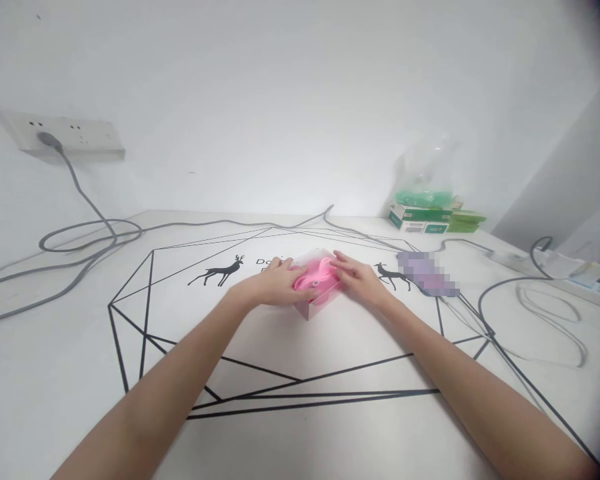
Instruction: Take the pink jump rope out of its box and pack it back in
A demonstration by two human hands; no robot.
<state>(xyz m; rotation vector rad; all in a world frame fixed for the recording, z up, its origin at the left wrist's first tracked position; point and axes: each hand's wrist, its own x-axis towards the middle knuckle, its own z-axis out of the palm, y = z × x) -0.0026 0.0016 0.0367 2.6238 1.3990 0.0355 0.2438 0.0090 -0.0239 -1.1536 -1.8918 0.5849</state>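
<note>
Uneven hand pressure could skew the box [315, 309] on the tabletop [330, 440] or buckle its wall. A pink item [321, 275] sits inside. The left hand [274, 283] closes its grip around the box's left side; the right hand [357, 277] is half-curled at its right edge, hold unclear. Behind, a clear bag [424, 173] shows green contents [424, 199].

Both bare arms [190, 367] reach forward, left grip [277, 283] and right grip [356, 277] near each other, fingers [342, 263] bent.
</note>
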